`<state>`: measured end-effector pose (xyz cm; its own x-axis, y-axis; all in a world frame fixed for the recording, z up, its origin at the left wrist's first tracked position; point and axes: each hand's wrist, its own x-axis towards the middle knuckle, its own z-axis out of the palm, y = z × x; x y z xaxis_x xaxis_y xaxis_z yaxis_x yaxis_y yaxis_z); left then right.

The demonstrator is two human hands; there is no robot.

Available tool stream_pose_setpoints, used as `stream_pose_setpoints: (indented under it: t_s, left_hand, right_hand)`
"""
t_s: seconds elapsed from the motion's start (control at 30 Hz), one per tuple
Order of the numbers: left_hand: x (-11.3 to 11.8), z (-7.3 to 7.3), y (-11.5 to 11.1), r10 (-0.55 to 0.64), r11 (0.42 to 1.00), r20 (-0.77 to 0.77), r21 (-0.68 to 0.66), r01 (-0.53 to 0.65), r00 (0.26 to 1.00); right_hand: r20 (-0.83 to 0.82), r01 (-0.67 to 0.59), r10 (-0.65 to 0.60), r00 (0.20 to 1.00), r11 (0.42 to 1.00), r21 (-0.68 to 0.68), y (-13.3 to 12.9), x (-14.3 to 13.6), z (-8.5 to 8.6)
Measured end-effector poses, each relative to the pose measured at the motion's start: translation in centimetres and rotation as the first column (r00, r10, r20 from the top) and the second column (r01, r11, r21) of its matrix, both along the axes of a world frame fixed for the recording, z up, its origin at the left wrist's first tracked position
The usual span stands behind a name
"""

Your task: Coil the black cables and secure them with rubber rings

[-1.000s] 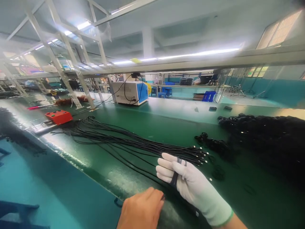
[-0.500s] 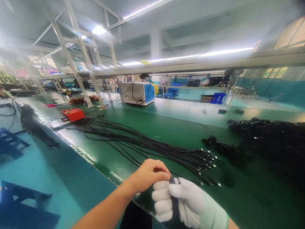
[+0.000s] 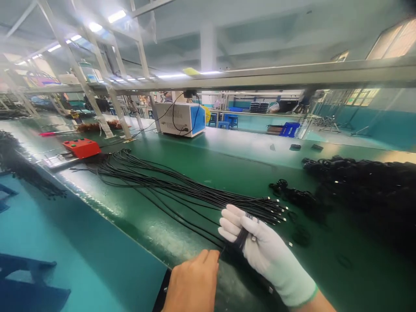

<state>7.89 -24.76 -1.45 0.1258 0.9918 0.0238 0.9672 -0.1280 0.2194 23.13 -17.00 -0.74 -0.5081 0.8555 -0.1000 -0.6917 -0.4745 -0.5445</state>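
Observation:
My right hand [image 3: 251, 242], in a white glove, is closed around a coiled bundle of black USB cable [image 3: 241, 240]. Lower left of it, my bare left hand [image 3: 195, 279] has its fingers curled together beside the dark cable under the bundle. Its fingertips face away from me, so what they pinch is hidden. Just beyond both hands, a long spread of loose black cables [image 3: 182, 186] lies across the green table [image 3: 156, 234], with light metal plug ends [image 3: 281, 212] pointing right.
A red control box [image 3: 82, 148] with green buttons sits at the left. Behind stands a white-and-blue machine [image 3: 180, 120]. Coiled black cables [image 3: 367, 186] are heaped at the right. Blue stools [image 3: 29, 277] stand on the floor beyond the table's left edge.
My left hand has come off the top of the bundle and moved down toward me. My right hand has risen slightly, still holding the coil. The view has shifted right.

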Motion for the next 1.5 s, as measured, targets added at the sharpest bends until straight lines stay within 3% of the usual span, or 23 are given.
stream_pose_setpoints:
  t_s: [0.2, 0.3, 0.37, 0.43, 0.53, 0.7, 0.8, 0.9, 0.97, 1.07, 1.2, 1.27, 1.37, 1.5]
  left_hand:
    - [0.4, 1.8, -0.1, -0.189, 0.949, -0.139, 0.228, 0.217, 0.972]
    - [-0.6, 2.9, 0.7, -0.309, 0.84, -0.19, 0.404, 0.361, 0.932]
    - [-1.5, 4.2, 1.7, -0.405, 0.759, -0.234, 0.452, 0.468, 0.884]
    - [-2.4, 5.6, 3.0, -0.497, 0.718, -0.245, 0.423, 0.553, 0.832]
    - [-3.4, 6.8, 5.2, -0.612, 0.706, -0.139, 0.349, 0.616, 0.779]
    - [-3.7, 5.7, 7.4, -0.678, 0.725, 0.089, 0.243, 0.645, 0.729]
    - [-3.4, 5.3, 7.5, -0.701, 0.683, 0.032, 0.317, 0.658, 0.712]
    - [-3.0, 6.0, 7.4, -0.683, 0.654, -0.106, 0.351, 0.67, 0.723]
    - [-2.8, 6.7, 7.6, -0.702, 0.676, -0.089, 0.228, 0.701, 0.707]
    - [-2.7, 7.5, 8.7, -0.679, 0.714, 0.214, -0.028, 0.7, 0.702]
    - [-3.1, 6.7, 9.5, -0.33, 0.695, 0.666, -0.308, 0.649, 0.669]
    - [-3.3, 5.9, 9.1, -0.192, 0.711, 0.765, -0.323, 0.624, 0.615]
    - [-3.4, 4.5, 7.7, -0.09, 0.801, 0.836, -0.262, 0.538, 0.541]
    - [-2.9, 3.3, 5.7, -0.138, 0.935, 0.813, -0.081, 0.345, 0.566]
  right_hand:
    - [0.054, -0.012, 0.009, 0.998, 0.999, 0.048, -0.5, 0.0, 0.1]
    - [0.098, -0.062, 0.055, 0.994, 0.995, 0.072, -1.0, -0.4, 0.1]
    - [0.107, -0.139, 0.13, 0.986, 0.987, 0.082, -1.4, -0.7, 0.0]
    - [0.063, -0.26, 0.255, 0.965, 0.959, 0.112, -1.8, -1.0, -0.1]
    - [-0.024, -0.405, 0.413, 0.91, 0.902, 0.149, -2.3, -1.2, -0.3]
    - [-0.099, -0.491, 0.497, 0.862, 0.867, 0.085, -2.6, -1.5, -0.8]
    - [-0.08, -0.483, 0.486, 0.87, 0.874, 0.057, -2.3, -1.7, -1.2]
    - [-0.044, -0.488, 0.49, 0.871, 0.871, 0.045, -1.9, -1.6, -1.7]
    - [-0.042, -0.532, 0.534, 0.845, 0.845, 0.05, -1.8, -1.3, -2.1]
    - [-0.046, -0.575, 0.577, 0.815, 0.816, 0.052, -1.8, -0.8, -2.6]
    - [-0.065, -0.577, 0.574, 0.816, 0.816, -0.036, -2.1, -0.4, -2.8]
    - [-0.072, -0.573, 0.569, 0.819, 0.818, -0.053, -2.3, -0.6, -2.8]
    - [-0.063, -0.553, 0.552, 0.832, 0.833, 0.004, -2.3, -0.9, -2.4]
    - [0.012, -0.494, 0.498, 0.867, 0.858, 0.137, -2.1, -1.2, -1.9]
